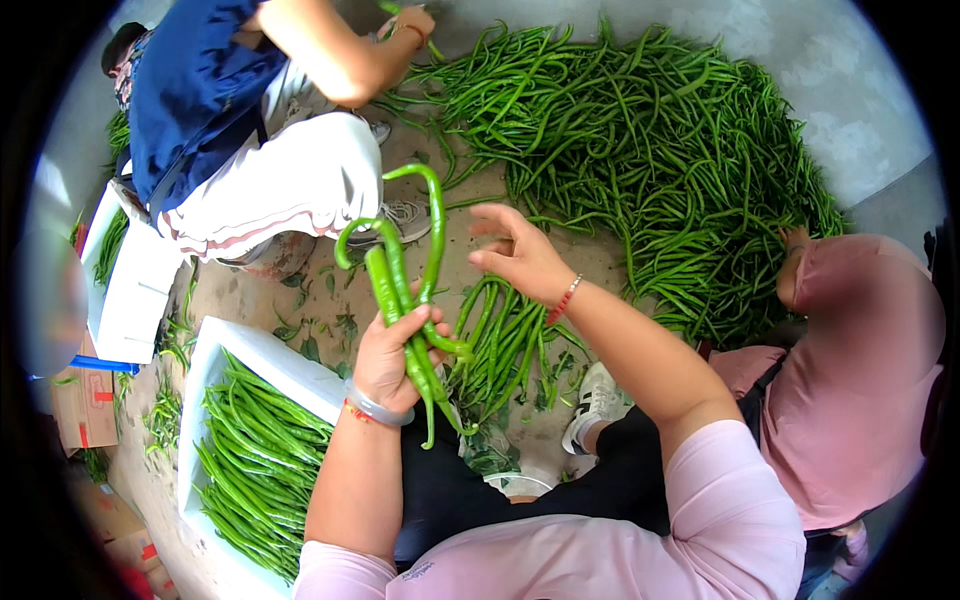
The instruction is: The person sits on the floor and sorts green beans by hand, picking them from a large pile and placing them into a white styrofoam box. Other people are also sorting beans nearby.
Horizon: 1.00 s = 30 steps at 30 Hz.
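Note:
Several long green chili peppers point(390, 274) are gripped in my left hand point(386, 356), their curved ends rising above the fist and their tips hanging below it. To the right, my right hand point(517, 251) is held in the air with fingers apart and nothing in it. Below that hand a small bunch of green peppers point(502, 345) lies on the floor between my feet. At my left side stands a white foam box point(262, 360) with green peppers point(262, 457) laid lengthwise in it.
A large heap of green peppers point(637, 150) spreads over the floor ahead and right. A person in a blue top point(195, 105) sits at upper left, another in pink point(840, 375) at right. Another foam box point(135, 292) and cardboard boxes point(94, 405) stand at far left. Leaves litter the concrete floor.

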{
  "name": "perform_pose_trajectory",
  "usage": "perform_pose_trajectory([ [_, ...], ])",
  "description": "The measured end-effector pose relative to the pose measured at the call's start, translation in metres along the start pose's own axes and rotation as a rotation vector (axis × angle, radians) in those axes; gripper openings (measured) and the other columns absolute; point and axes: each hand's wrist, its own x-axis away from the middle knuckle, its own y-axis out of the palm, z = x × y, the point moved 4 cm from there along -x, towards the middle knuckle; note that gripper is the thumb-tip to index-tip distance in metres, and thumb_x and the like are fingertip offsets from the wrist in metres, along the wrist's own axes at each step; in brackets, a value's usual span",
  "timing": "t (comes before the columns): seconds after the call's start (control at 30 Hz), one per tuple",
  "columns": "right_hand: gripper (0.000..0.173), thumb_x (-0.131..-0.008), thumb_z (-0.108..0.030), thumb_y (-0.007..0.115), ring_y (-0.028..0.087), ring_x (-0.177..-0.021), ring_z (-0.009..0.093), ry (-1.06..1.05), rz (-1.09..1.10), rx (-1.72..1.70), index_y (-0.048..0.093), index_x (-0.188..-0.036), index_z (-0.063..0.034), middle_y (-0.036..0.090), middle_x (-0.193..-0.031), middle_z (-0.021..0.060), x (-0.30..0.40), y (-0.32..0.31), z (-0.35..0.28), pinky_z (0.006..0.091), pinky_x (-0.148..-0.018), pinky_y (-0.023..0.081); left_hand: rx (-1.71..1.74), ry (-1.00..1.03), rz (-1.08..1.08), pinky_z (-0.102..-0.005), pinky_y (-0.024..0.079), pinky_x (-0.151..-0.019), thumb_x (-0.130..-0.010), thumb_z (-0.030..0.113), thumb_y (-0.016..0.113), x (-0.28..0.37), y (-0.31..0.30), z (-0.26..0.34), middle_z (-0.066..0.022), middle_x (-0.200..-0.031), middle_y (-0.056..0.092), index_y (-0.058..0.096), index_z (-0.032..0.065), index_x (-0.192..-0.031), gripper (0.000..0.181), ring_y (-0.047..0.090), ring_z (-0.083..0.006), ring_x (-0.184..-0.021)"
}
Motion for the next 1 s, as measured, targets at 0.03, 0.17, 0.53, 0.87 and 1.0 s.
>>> perform_pose_trajectory([
  [0.03, 0.028, -0.074, -0.009, 0.052, 0.052, -0.072, 0.012, 0.088, 0.024, -0.039, 0.044, -0.100, -0.0009, 0.051, -0.091, 0.0087, -0.003, -0.008, 0.044, 0.0246, -0.063, 0.044, -0.005, 0.007, 0.049, -0.0264, 0.043, -0.051, -0.073, 0.003, 0.050, -0.001, -0.003, 0.000, -0.0073, -0.077, 0.049, 0.036, 0.0056, -0.106, 0.035, 0.051, -0.0174, -0.066],
  [0.17, 0.032, -0.071, -0.012, 0.052, 0.052, -0.056, 0.011, 0.549, -0.095, 0.208, 0.048, -0.101, -0.0004, 0.055, -0.067, 0.0053, 0.007, 0.009, 0.224, 0.0230, -0.051, 0.042, -0.015, 0.021, 0.251, -0.0286, 0.044, -0.057, -0.072, -0.002, 0.048, 0.000, -0.016, 0.007, -0.0086, -0.079, 0.049, 0.038, 0.0043, -0.102, 0.033, 0.051, -0.0185, -0.068],
  [0.53, 0.028, -0.066, -0.026, 0.061, 0.057, -0.063, 0.024, 1.179, 0.112, 0.631, 0.057, -0.072, 0.0014, 0.057, -0.073, 0.0165, 0.002, 0.071, 0.345, 0.0311, -0.055, 0.046, -0.154, -0.004, 0.408, -0.0231, 0.042, -0.058, -0.070, 0.001, 0.051, -0.014, -0.012, 0.005, -0.0062, -0.079, 0.052, 0.040, 0.0010, -0.102, 0.035, 0.052, -0.0156, -0.068],
  [0.87, 0.021, -0.073, -0.012, 0.054, 0.051, -0.066, 0.011, 0.671, 0.116, -0.429, 0.050, -0.090, 0.0007, 0.055, -0.073, 0.0048, 0.041, 0.043, 0.257, 0.0232, -0.055, 0.041, -0.238, 0.027, 0.327, -0.0214, 0.040, -0.054, -0.071, 0.005, 0.053, -0.015, -0.013, -0.001, -0.0047, -0.078, 0.052, 0.042, 0.0016, -0.104, 0.035, 0.050, -0.0123, -0.068],
  [1.0, 0.028, -0.079, -0.019, 0.048, 0.048, -0.072, 0.012, 0.300, 0.055, -0.342, 0.044, -0.100, 0.0000, 0.052, -0.076, 0.0026, 0.038, 0.007, 0.147, 0.0244, -0.063, 0.040, -0.198, 0.089, 0.206, -0.0251, 0.042, -0.057, -0.072, 0.002, 0.051, -0.013, -0.003, 0.001, -0.0073, -0.074, 0.051, 0.042, -0.0004, -0.102, 0.032, 0.050, -0.0151, -0.065],
])
